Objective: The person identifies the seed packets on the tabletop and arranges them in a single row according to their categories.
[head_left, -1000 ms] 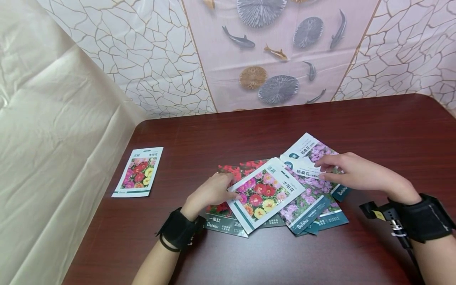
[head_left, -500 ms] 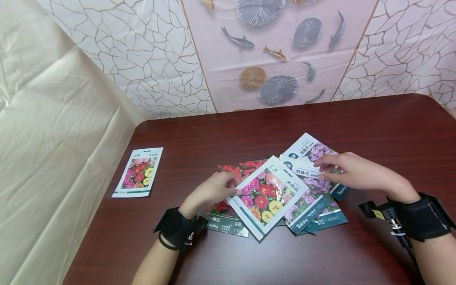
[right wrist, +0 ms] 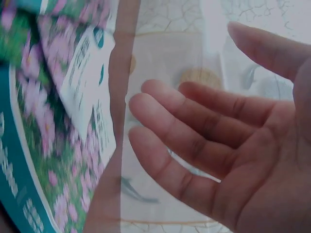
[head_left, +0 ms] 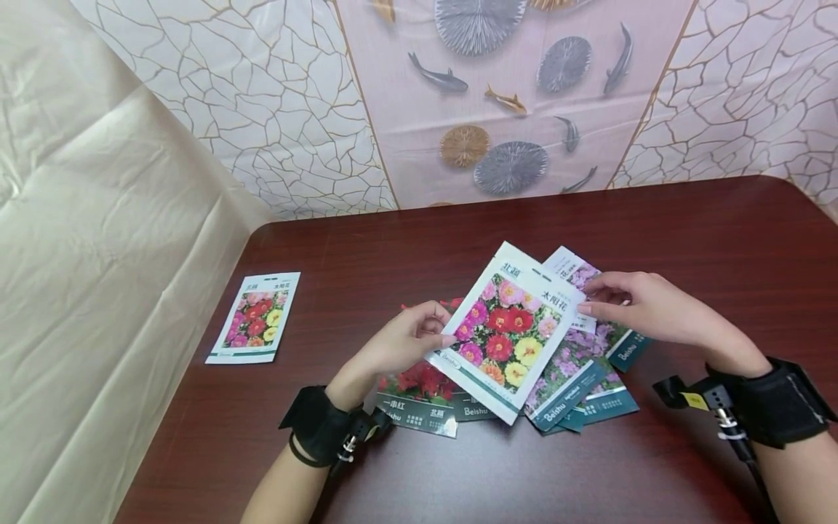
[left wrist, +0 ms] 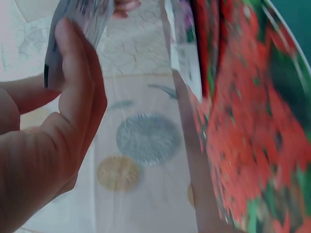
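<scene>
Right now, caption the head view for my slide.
Left hand holds a flower-printed packet above overlapping packets, with the right hand beside it.

We saw a smooth, polished wood-look table [head_left: 720,247], glossy paper-like flower packets [head_left: 500,342], a creased drape [head_left: 124,269] with a satin sheen, and matt, cloth-like wrist straps [head_left: 775,404].

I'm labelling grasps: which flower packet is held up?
The white packet with mixed-colour flowers, pinched by the left hand. Its lookalike lies alone on the table, far left; the other packets lie overlapping.
</scene>
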Demonstrator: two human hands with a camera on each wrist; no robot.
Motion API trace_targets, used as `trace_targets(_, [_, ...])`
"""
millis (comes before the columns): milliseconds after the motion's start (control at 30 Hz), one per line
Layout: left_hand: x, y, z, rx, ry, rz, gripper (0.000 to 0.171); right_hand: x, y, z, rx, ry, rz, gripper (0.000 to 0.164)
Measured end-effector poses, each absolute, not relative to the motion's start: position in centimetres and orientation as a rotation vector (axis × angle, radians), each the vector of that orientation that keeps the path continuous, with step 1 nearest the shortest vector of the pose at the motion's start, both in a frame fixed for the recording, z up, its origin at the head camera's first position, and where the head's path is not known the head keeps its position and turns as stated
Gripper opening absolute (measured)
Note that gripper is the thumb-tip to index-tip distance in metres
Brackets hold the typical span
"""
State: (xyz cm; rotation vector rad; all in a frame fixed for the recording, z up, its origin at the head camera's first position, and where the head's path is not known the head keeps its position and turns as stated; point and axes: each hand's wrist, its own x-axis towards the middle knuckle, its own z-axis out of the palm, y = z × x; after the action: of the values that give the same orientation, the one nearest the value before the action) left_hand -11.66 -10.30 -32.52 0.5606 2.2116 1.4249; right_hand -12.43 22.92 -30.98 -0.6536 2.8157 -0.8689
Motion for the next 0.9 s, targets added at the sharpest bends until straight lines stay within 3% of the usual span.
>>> trace_targets(167, [-10.8, -9.6, -31.9, 0.497, 2.105, 1.624, 0.015, -11.9, 22.4, -30.4, -0.561, 2.662, -1.034, 0.029])
trace_targets(400, [-10.1, -8.9, -31.7, 0.571, 1.961, 1.683, 0.024, -11.2, 21.8, -30.1, -0.753, 2.500, -1.228, 0.025])
trace_targets(667, [-9.3, -8.2, -31.8, 0.626, 1.939, 1.583, 0.039, -10.8, 21.4, -30.1, -0.790, 2.517, -1.309, 0.018])
trace_targets(900, [-8.8, -7.7, -31.8, 0.596, 2.034, 1.517, 0.023, -10.6, 21.2, -29.8, -0.777, 2.493, -1.363, 0.012])
